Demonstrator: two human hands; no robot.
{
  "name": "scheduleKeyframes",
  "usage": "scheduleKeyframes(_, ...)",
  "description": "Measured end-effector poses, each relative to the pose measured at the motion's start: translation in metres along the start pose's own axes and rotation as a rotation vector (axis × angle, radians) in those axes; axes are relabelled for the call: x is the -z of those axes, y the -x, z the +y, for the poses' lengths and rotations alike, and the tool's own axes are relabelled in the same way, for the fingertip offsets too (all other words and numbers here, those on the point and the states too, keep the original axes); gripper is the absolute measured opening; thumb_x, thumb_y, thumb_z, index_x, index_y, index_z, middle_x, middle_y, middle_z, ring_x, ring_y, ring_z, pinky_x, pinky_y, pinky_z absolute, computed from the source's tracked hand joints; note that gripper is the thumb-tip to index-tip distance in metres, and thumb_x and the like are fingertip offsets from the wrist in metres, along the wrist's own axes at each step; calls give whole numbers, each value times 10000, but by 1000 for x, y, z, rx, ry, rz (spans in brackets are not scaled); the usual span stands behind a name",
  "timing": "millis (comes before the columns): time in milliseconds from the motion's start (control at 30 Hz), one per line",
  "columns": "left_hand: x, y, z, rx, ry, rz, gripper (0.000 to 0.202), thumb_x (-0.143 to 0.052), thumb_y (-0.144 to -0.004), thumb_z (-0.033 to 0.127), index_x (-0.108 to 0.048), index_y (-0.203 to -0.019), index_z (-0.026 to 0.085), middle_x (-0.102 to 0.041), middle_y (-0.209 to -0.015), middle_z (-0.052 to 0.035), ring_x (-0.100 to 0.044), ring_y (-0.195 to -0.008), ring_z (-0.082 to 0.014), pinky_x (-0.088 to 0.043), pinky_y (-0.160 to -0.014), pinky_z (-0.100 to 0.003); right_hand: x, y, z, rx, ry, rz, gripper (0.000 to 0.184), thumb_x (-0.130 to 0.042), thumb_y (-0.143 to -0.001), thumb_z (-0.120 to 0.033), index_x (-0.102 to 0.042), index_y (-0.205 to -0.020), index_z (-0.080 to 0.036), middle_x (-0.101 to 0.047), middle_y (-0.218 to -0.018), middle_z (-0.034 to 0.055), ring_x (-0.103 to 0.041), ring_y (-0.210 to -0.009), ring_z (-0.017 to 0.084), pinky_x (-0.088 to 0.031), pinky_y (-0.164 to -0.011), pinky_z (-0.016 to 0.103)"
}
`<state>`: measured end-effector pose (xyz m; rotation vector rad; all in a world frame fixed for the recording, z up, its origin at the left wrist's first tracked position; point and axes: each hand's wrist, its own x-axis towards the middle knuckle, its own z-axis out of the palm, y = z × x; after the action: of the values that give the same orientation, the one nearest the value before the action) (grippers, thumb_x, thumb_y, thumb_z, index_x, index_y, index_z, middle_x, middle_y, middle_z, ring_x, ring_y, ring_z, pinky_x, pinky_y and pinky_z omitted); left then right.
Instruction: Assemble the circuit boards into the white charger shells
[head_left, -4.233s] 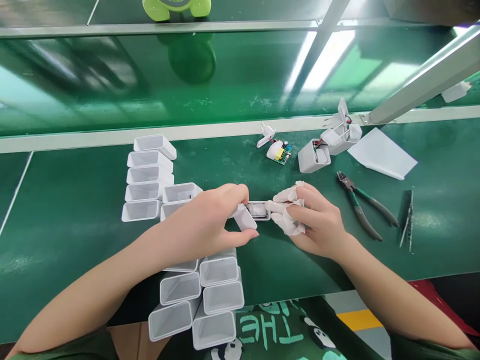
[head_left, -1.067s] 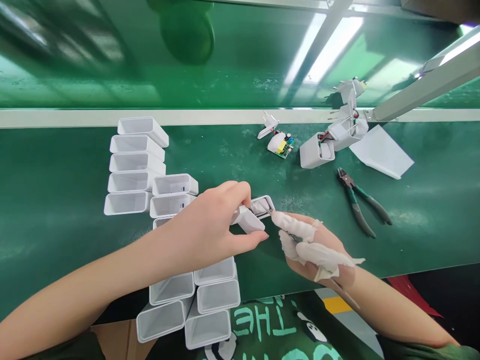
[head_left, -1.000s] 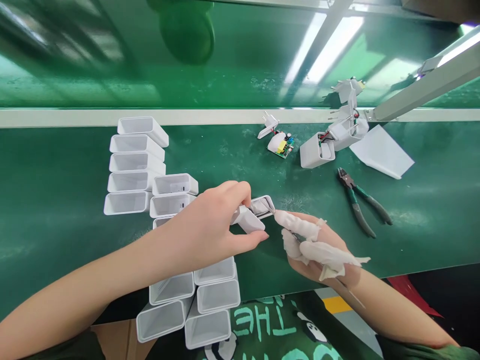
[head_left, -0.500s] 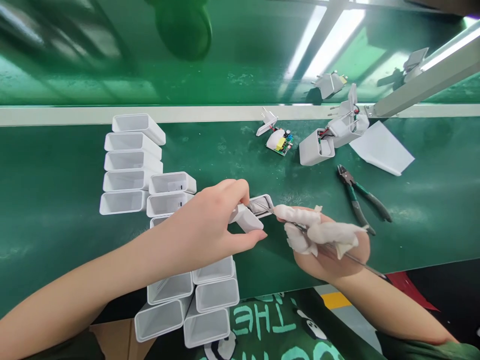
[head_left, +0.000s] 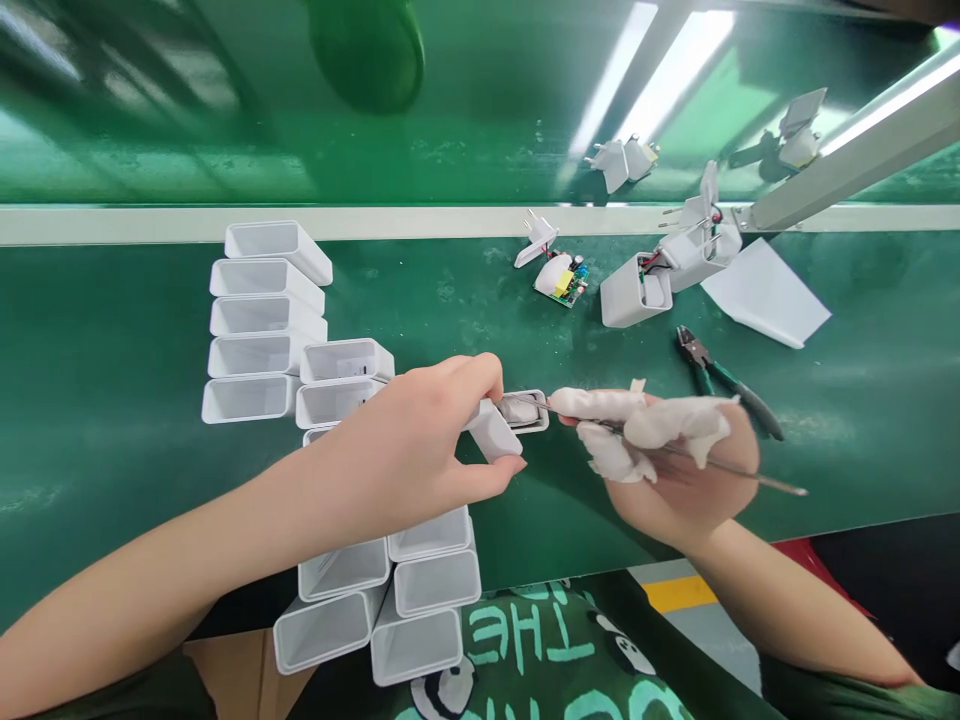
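My left hand [head_left: 442, 430] is closed around a white charger housing [head_left: 534, 424], whose open end faces right, and its white cap piece [head_left: 495, 432], tilted beside that opening. Pale material fills the inside of the housing. In my right hand [head_left: 675, 470], a thin metal tweezers-like tool [head_left: 757, 478] is gripped like a pen, its tip reaching into the housing's opening. White wrappings cover several fingers of this hand. How far the tip goes in is hard to see.
Rows of white open casings [head_left: 251, 400] stand left of and below my left hand. Behind lie a circuit board with a plug [head_left: 561, 280], wired charger units [head_left: 634, 295], a white paper [head_left: 769, 295] and green-handled cutting pliers [head_left: 705, 365]. A metal post [head_left: 855, 165] slants at right.
My right hand has turned and shifted slightly up and right, and the tool now lies flatter. My left hand keeps its grip, with the housing tipped a little.
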<state>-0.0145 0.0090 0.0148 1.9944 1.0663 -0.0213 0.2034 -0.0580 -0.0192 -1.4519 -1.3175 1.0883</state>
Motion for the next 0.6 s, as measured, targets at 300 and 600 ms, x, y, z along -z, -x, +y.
scheduleKeyframes(300, -2, 1, -7, -90, -35, 27, 251, -654, -853, 332, -523, -1058, 272, -661, -942, 47, -559, -643, -130, -414, -582, -261, 14, -24, -14, 461, 309, -112, 270, -676, -804, -80, -515, -860, -290, -720, -839, -32, -739, -749, 194, -606, -644, 336)
scheduleKeyframes(600, 0, 1, -5, -93, -33, 10, 230, -654, -850, 314, -508, -1021, 266, -655, -918, 58, -567, -686, -135, -413, -604, -264, 13, -25, -17, 567, 405, -134, 303, -665, -800, -56, -497, -876, -296, -744, -880, -34, -751, -801, 187, -587, -599, 303)
